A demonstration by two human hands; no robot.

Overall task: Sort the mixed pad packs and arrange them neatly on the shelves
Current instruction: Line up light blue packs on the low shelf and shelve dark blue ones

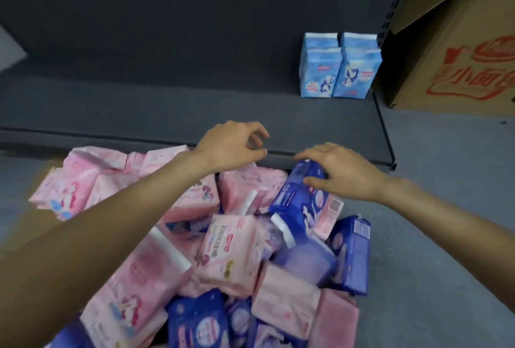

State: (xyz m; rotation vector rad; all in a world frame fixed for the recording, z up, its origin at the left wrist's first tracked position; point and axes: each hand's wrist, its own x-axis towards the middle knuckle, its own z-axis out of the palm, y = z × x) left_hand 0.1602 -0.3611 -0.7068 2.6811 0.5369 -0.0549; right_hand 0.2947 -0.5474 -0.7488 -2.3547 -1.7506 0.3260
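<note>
Dark grey shelf (195, 113) fills the background, and we take it as our landmark. At its right end four light blue packs (338, 67) stand upright in two rows. Just in front of the shelf's front edge lies a mixed pile of pink packs (231, 253) and dark blue ones. Our right hand (338, 173) rests there on a dark blue pack (302, 194), thumb and fingers grasping it. Our left hand (232, 145) hovers at the shelf edge, fingers curled, holding nothing. Right of the shelf stands a cardboard box (462, 49).
</note>
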